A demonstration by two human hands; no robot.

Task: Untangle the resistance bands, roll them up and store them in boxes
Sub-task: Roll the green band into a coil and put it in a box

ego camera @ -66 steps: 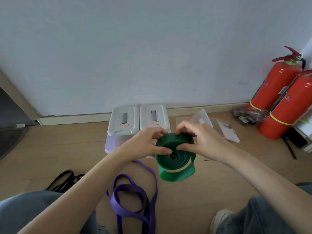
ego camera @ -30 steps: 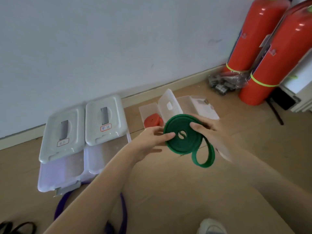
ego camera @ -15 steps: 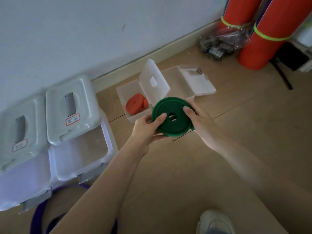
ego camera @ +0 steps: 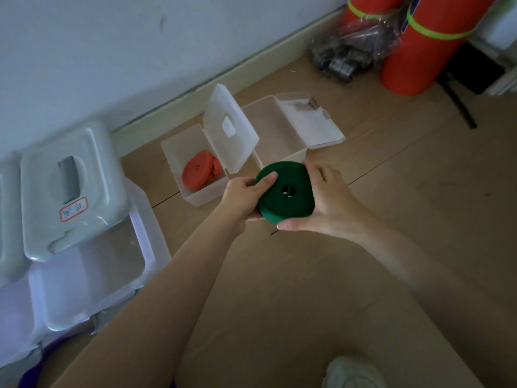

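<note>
Green band roll (ego camera: 285, 193) held betw. left hand (ego camera: 244, 196) & right hand (ego camera: 326, 201).

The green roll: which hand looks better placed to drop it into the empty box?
Probably the right hand. It grips the green roll on the side nearest the empty box. The left hand sits nearer the box holding the orange roll.

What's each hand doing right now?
Left hand: grips the rolled green band, thumb on top.
Right hand: grips the same roll from the other side.
</note>
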